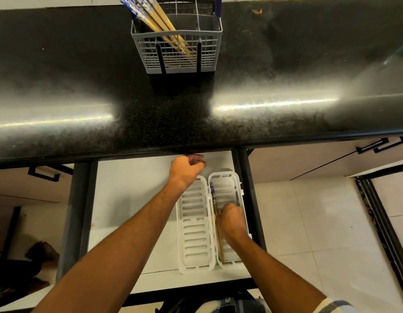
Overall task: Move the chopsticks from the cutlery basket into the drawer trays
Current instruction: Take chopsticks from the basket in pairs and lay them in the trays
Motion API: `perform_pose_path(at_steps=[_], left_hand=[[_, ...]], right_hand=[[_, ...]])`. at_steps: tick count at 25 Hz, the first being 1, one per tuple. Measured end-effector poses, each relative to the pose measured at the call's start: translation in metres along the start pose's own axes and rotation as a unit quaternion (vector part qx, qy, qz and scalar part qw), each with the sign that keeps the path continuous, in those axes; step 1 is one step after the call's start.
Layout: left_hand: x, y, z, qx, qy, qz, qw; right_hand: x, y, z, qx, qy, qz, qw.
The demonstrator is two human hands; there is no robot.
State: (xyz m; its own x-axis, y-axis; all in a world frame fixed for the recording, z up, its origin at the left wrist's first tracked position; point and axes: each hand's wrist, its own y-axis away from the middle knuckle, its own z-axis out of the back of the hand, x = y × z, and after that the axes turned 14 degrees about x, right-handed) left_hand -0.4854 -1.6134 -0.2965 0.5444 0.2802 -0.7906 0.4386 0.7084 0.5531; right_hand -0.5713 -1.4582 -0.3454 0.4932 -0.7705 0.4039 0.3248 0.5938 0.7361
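A grey cutlery basket [176, 49] stands on the black counter at the top, with several wooden chopsticks [161, 20] with blue-patterned ends leaning in its left part. Below, the open drawer holds two white slotted trays side by side, a left tray [194, 233] and a right tray [226, 186]. A chopstick [213, 195] with a blue-patterned end lies along the right tray's left side. My right hand [231, 222] is down in the right tray, fingers curled at that chopstick. My left hand [187, 169] hovers loosely curled over the far end of the left tray, holding nothing I can see.
The black granite counter [196, 114] overhangs the back of the white drawer [132, 199]. Dark drawer rails run along both sides. A blue handle [217, 6] stands in the basket's right corner. White cabinet fronts with black handles flank the drawer; tiled floor lies to the right.
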Motion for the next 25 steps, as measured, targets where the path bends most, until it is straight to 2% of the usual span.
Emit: perform_pose_path(at_steps=[2,5,7,9,13,16,20,25], left_hand=[[-0.004,0.016,0.003,-0.026,0.091,0.031,0.995],[-0.022,0.047,0.008,-0.043,0.310,0.075,0.947],[-0.054,0.059,0.034,-0.057,0.383,0.030,0.921],[-0.093,0.060,0.070,-0.081,0.406,-0.033,0.910],[-0.165,0.052,0.140,-0.137,0.380,-0.137,0.904],[-0.200,0.037,0.179,-0.191,0.318,-0.174,0.912],[-0.219,0.005,0.206,-0.258,0.200,-0.162,0.931],[-0.229,-0.030,0.223,-0.282,0.082,-0.116,0.949]], right_hand=[[0.012,0.022,0.022,-0.021,-0.068,0.043,0.996],[0.052,0.053,0.073,-0.074,-0.159,0.158,0.972],[0.099,0.071,0.120,-0.145,-0.197,0.267,0.932],[0.147,0.078,0.160,-0.169,-0.206,0.347,0.899],[0.233,0.073,0.197,-0.193,-0.165,0.412,0.875],[0.290,0.060,0.207,-0.217,-0.074,0.403,0.886],[0.342,0.038,0.213,-0.219,0.026,0.362,0.906],[0.383,0.009,0.218,-0.208,0.099,0.327,0.916]])
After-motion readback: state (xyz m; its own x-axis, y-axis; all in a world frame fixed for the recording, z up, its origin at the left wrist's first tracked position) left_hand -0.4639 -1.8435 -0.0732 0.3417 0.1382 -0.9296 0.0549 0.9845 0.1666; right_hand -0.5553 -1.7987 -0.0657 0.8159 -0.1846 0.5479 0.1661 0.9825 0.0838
